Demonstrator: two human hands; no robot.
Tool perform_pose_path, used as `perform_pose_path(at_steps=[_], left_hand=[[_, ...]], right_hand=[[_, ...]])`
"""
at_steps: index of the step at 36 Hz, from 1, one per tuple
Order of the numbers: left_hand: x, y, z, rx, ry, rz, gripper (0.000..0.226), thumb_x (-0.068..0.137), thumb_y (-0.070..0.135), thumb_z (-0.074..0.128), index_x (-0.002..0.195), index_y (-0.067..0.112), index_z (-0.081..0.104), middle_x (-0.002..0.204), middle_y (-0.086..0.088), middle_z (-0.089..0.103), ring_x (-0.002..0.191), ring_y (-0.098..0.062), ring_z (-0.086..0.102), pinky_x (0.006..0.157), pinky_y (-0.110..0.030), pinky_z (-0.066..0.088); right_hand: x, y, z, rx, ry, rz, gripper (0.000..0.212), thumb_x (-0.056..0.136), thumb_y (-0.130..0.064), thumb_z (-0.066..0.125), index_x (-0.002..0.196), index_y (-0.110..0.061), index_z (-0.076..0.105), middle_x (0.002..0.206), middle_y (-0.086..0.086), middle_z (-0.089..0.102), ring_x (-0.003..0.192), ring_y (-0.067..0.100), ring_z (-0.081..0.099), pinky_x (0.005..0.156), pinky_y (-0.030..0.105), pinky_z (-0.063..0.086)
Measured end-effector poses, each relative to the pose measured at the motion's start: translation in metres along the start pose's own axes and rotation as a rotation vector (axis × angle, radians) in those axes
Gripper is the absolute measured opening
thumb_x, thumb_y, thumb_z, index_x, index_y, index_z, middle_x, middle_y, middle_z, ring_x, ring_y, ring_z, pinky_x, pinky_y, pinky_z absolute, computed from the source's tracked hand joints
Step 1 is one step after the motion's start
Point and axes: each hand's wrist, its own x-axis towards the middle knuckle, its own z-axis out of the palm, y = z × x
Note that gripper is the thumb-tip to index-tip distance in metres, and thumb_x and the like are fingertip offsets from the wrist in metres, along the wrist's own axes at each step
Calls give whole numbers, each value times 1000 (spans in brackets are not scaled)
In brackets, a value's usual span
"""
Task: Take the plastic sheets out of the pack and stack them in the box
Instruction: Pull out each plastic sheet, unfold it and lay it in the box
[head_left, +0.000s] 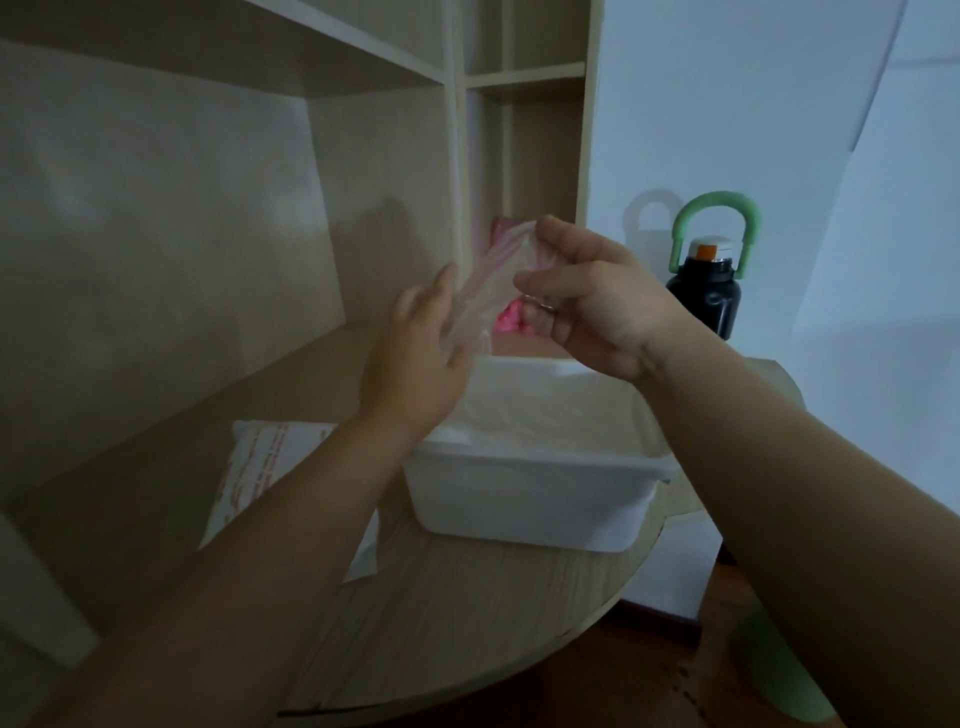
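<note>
My right hand (587, 296) pinches the top of a thin clear plastic sheet (485, 291) with a pinkish edge, held up above the far end of the white box (524, 499). My left hand (421, 353) is beside the sheet's lower part with its fingers spread, touching its left side. The box stands on the wooden desk (467, 597) and holds a pile of white sheets (530, 421). The pack (254, 473), white with red print, lies flat on the desk to the left of the box, partly hidden by my left forearm.
A black bottle (706, 296) with a green handle stands at the back right by the wall. Pink items (506, 317) sit behind the box in the shelf corner. Shelving (452, 156) rises behind the desk. The desk's curved edge runs at the front right.
</note>
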Motion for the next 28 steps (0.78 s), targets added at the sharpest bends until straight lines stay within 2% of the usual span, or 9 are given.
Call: perform_pose_path(at_steps=[4, 8, 11, 14, 17, 20, 23, 25, 28], left_hand=[[6, -18, -6, 150, 115, 200, 25, 86, 15, 57, 104, 16, 75, 94, -4, 68, 79, -30, 63, 66, -30, 49], [5, -20, -13, 309, -194, 386, 35, 81, 28, 46, 91, 18, 78, 98, 0, 73, 89, -29, 67, 81, -42, 52], [3, -14, -8, 118, -737, 83, 28, 83, 29, 60, 99, 14, 76, 109, 4, 70, 108, -16, 63, 97, -32, 46], [9, -12, -9, 32, -863, -136, 28, 83, 51, 64, 83, 27, 77, 87, 13, 70, 84, -8, 62, 76, -28, 48], [18, -12, -11, 3, -689, -156, 33, 87, 53, 57, 86, 27, 77, 94, 2, 72, 89, -18, 64, 82, -34, 48], [23, -10, -8, -19, -630, -56, 10, 87, 33, 66, 86, 25, 72, 100, 3, 70, 99, -17, 63, 87, -36, 50], [25, -7, 0, 120, -727, 22, 23, 86, 26, 69, 108, 28, 69, 105, 14, 58, 100, -2, 53, 74, -7, 38], [25, -5, 9, 171, -849, 8, 37, 84, 28, 71, 120, 31, 64, 110, 14, 57, 101, -2, 51, 80, -13, 40], [23, -5, 28, 355, -1090, 0, 44, 87, 34, 67, 130, 33, 57, 125, 6, 59, 114, -13, 53, 97, -28, 41]], right_hand=[[-5, 1, -18, -479, 76, 94, 73, 81, 15, 56, 146, -5, 29, 109, 14, 53, 75, 22, 58, 65, 26, 50], [-12, 8, -38, -977, -10, 329, 61, 81, 7, 64, 136, 8, 38, 79, 18, 58, 64, 23, 53, 62, 30, 47], [-13, 15, -46, -1237, -76, 481, 56, 80, -9, 71, 128, 7, 47, 77, 21, 63, 60, 23, 53, 60, 30, 47], [-11, 19, -47, -1414, -115, 523, 65, 83, -28, 70, 137, -6, 43, 72, 10, 60, 48, 18, 49, 54, 24, 45], [-13, 16, -46, -1586, -150, 507, 67, 88, -40, 62, 145, -16, 35, 121, 9, 58, 88, 23, 63, 74, 30, 48], [-9, 13, -47, -1877, -100, 392, 61, 90, -46, 57, 141, -15, 43, 143, 7, 44, 127, 27, 45, 103, 39, 38], [-4, 15, -47, -1956, -6, 232, 57, 86, -45, 61, 134, -17, 49, 134, 6, 51, 120, 27, 50, 101, 44, 43], [1, 23, -44, -1888, -72, 158, 50, 86, -39, 63, 129, -15, 53, 128, 6, 55, 115, 24, 53, 97, 39, 45], [6, 42, -40, -1794, -313, 370, 49, 88, -37, 63, 129, -12, 55, 128, 4, 56, 99, 20, 60, 87, 31, 50]])
